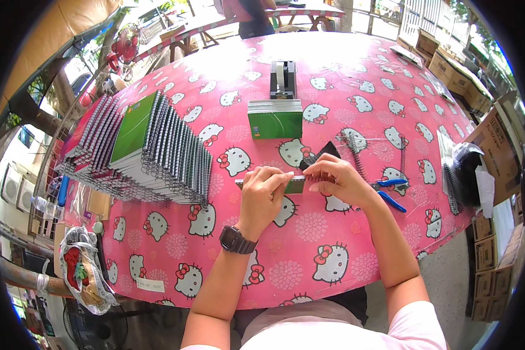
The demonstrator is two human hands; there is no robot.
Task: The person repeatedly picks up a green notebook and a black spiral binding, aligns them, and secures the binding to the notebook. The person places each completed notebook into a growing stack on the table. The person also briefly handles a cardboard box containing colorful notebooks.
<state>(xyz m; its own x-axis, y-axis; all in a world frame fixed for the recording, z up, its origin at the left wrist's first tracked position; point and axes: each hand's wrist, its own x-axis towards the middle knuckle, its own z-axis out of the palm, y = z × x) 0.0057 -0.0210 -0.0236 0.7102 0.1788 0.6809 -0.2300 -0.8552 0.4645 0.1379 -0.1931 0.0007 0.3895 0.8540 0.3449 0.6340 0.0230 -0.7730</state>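
Here, left hand [261,189] grips a notebook [296,187] (green-covered); right hand [339,176] touches it.

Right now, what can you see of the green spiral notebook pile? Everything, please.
The pile of green spiral notebooks lies on the pink cat-print tablecloth, left of the left hand, with neither hand touching it. The top cover is green with a paler curved line and small print. Pale, paper-like page edges face the person; rows of dark, wire-looking coils face right. A magenta-covered pile sits close on its left; contact is unclear.
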